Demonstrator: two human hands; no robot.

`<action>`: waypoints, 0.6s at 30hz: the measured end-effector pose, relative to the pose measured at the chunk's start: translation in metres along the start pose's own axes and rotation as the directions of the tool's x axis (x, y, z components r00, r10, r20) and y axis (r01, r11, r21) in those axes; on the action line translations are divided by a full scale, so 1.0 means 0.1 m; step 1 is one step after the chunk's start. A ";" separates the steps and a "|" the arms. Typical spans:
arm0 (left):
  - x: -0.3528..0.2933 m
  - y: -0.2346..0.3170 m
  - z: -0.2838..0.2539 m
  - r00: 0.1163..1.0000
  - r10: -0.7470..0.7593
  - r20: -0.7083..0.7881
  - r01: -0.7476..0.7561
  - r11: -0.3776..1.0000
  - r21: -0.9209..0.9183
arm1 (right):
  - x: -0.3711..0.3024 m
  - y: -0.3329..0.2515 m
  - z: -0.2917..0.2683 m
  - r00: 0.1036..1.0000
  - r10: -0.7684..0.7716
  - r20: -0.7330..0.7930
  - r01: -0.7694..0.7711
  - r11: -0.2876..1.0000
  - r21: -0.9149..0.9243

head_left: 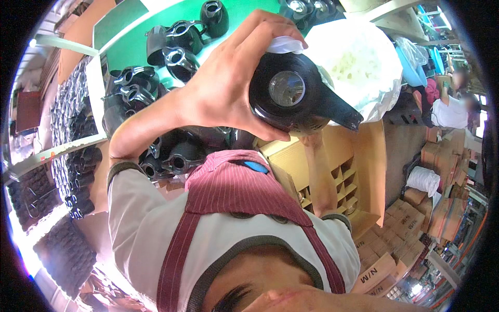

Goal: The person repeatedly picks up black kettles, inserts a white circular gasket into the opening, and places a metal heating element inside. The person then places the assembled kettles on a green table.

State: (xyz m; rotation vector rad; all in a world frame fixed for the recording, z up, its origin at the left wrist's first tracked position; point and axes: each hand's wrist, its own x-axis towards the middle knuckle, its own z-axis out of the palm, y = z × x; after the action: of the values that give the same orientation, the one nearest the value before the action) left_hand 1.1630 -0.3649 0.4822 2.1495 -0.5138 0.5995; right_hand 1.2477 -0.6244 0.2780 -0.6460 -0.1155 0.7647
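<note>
Jug (312, 96) up between table (130, 47) and carton (373, 161); left hand (228, 83) has its fingers (275, 27) clamped round it; right hand (313, 139), mostly hidden, I cannot tell; step seems handling or checking; next move probably calls for steady support.

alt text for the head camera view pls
A person's left hand grips a black jug with a pointed spout, the right hand mostly hidden behind it. Other black jugs sit on a green table; a white bag and a divided cardboard box are nearby.
</note>
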 end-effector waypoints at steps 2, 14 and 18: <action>-0.03 -0.14 0.04 0.996 -0.052 -0.072 0.047 0.997 -0.063 | 0.05 -0.05 0.00 0.998 -0.054 -0.008 0.054 0.998 -0.032; -0.12 -2.14 0.24 0.738 -0.624 -0.256 0.375 0.696 -0.613 | 1.34 -0.20 0.88 0.883 -0.461 0.084 0.360 0.550 -0.753; -0.64 -3.63 0.11 0.568 -0.698 -0.436 -0.140 0.440 -0.887 | 2.51 0.03 0.92 0.779 -0.600 0.181 0.415 0.276 -0.867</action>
State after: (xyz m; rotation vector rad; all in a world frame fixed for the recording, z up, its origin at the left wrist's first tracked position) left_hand 1.3123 -0.1548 0.2179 0.7595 0.1462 0.7531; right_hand 1.3980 -0.4069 0.3170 -1.6012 -0.5653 -0.1032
